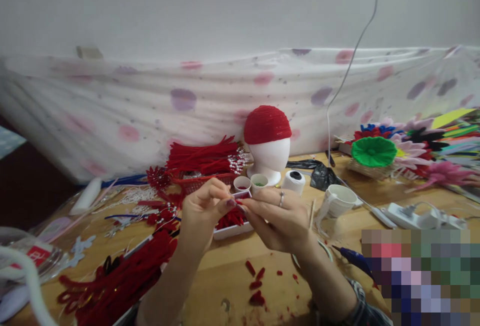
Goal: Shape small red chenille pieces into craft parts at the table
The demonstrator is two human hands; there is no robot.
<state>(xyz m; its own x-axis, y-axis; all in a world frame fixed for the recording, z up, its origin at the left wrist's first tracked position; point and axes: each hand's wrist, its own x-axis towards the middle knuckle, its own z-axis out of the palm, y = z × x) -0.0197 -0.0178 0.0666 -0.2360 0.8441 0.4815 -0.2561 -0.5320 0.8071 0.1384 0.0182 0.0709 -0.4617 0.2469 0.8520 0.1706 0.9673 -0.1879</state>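
Note:
My left hand (204, 216) and my right hand (279, 218) meet above the table, fingertips pinched together on a small fuzzy red piece (239, 203) that is mostly hidden by the fingers. A ring is on my right hand. Just behind and below them sits a white tray (234, 232) holding short red fuzzy pieces (228, 220). Several cut red bits (256, 284) lie on the wood nearer to me. Two small cups, one with dark red contents (242, 184) and one with green contents (259, 182), stand beyond my fingers.
A white foam head (268, 158) wears a red cap (267, 125). Beside it are a red basket (202, 182) of red stems, a thread spool (293, 182) and a mug (339, 198). Red chenille bundles (127, 278) lie left; a power strip (423, 216) and fuzzy flowers (374, 152) are right.

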